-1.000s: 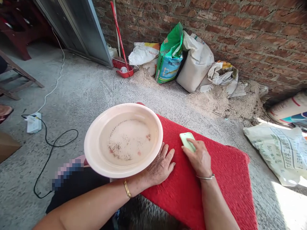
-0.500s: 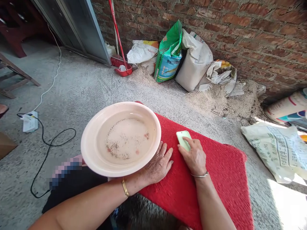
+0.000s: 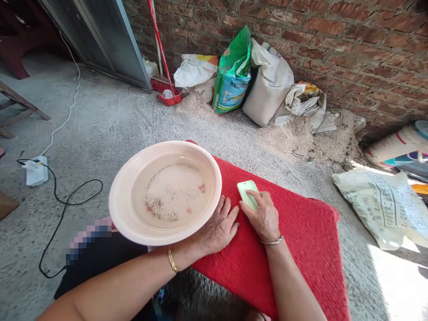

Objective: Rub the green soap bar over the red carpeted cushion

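My left hand (image 3: 219,229) lies flat on the red carpet (image 3: 304,236), fingers stretched out, close to the basin's rim. My right hand (image 3: 264,218) grips a pale green scrubbing brush (image 3: 246,189) from above. The brush has a small hole at its far end and its underside, against the carpet, is hidden. A pale pink basin (image 3: 122,196) of water stands at the carpet's left end, with dark specks and a few reddish bits inside. My left wrist and forearm pass along its near side.
A power strip (image 3: 36,171) with a black cable (image 3: 68,203) lies on the concrete floor at left. Several sacks, among them a green one (image 3: 232,76), lean on the brick wall beside spilled grain. A red dustpan (image 3: 170,99) and an empty-looking sack (image 3: 381,205) lie farther out.
My right hand has slid the scrubbing brush a little to the left over the carpet, closer to my left hand. The whole view has shifted slightly; my left hand stays flat.
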